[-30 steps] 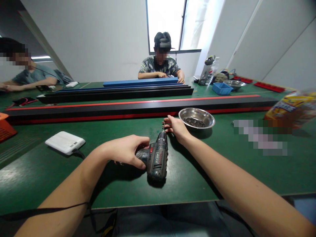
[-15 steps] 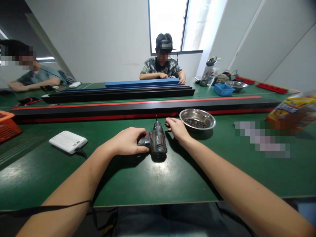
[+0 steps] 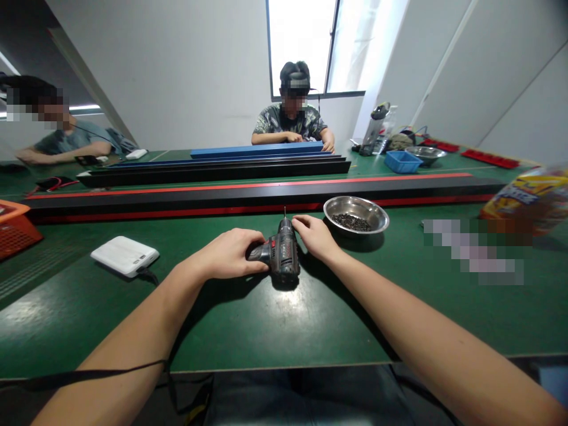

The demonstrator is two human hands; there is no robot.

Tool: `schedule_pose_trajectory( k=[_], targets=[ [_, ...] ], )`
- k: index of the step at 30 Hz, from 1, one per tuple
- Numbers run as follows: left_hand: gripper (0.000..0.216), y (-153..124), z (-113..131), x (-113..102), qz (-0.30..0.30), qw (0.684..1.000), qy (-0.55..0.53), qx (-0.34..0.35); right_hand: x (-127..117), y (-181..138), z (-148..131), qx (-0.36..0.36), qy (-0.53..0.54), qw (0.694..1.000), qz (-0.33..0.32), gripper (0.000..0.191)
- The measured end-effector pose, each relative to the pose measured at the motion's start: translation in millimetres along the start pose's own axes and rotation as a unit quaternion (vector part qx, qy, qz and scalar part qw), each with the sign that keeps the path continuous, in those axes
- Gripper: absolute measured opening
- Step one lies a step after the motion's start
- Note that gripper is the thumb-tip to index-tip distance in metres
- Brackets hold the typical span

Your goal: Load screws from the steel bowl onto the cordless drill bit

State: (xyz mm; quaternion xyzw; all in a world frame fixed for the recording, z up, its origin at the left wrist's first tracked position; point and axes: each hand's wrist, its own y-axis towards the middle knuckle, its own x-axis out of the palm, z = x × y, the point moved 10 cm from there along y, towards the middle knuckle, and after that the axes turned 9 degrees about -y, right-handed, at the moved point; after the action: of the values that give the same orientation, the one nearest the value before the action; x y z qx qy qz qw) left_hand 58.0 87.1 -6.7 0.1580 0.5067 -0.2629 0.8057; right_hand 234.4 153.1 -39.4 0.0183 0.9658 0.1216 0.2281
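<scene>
My left hand (image 3: pixel 233 253) is closed around the handle of a dark cordless drill (image 3: pixel 284 257). The drill lies on its side on the green table, its thin bit pointing away from me. My right hand (image 3: pixel 316 235) is by the chuck, on its right side, with the fingers bent together and the fingertips at or almost against it. Whatever those fingers hold, if anything, is too small to make out. Just right of this hand stands a metal bowl (image 3: pixel 356 215) with many small dark screws (image 3: pixel 351 222) inside.
A long black and red bar (image 3: pixel 248 195) crosses the table beyond the drill, with more dark and blue bars (image 3: pixel 257 152) behind. A white power bank (image 3: pixel 125 255) with a cable and an orange basket (image 3: pixel 16 229) are left. A snack bag (image 3: pixel 528 198) lies right. Another person (image 3: pixel 290 121) sits opposite.
My right hand has moved slightly left, bringing its fingertips to the drill's chuck, and its fingers have drawn together. The drill has turned slightly, its bit shifting right.
</scene>
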Motion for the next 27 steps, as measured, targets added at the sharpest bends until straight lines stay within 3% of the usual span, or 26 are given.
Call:
schedule_pose_trajectory(
  k=[6, 10, 16, 21, 27],
  targets=[
    [0.042, 0.3, -0.2, 0.1, 0.004, 1.000, -0.003, 0.006, 2.5, -6.4, -11.1, -0.038, -0.117, 0.992, -0.006, 0.026],
    [0.041, 0.1, -0.7, 0.1, 0.011, 1.000, -0.001, 0.003, -2.0, -10.7, -30.2, -0.114, -0.225, 0.968, 0.011, 0.029],
    [0.038, -2.3, 1.9, -0.2, 0.012, 1.000, -0.002, 0.001, -36.6, -10.8, -58.0, -0.192, -0.329, 0.920, 0.092, 0.032],
    [0.038, -3.9, 5.6, 3.1, -0.014, 0.999, -0.039, -0.001, -80.2, 3.3, -47.1, -0.084, -0.463, 0.869, 0.152, 0.045],
    [0.038, -4.5, 11.3, 7.9, -0.039, 0.997, -0.074, 0.004, -95.8, 12.2, -13.6, 0.036, -0.530, 0.840, 0.110, 0.062]
  ],
)
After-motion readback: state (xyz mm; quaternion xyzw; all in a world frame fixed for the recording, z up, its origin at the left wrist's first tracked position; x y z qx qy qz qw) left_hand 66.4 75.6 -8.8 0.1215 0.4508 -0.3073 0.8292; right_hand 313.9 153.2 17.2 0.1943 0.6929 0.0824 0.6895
